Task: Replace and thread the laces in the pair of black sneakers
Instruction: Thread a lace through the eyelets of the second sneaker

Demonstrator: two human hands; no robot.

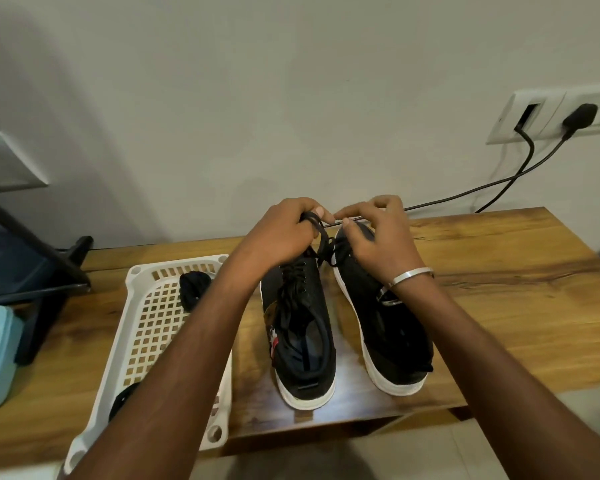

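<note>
On desk (499, 271): sneakers side by side; left hand (278, 237) bunches lace (321, 237), right hand (371, 233) pinches its end, prob. for threading.

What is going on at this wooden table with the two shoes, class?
A person is lacing a pair of black sneakers on a wooden table. The left hand grips a bunched black lace above the toe ends, while the right hand pinches it near its tip. The left sneaker already has lace in its eyelets; the right sneaker shows none. More dark laces lie in the white basket beside them.
</note>
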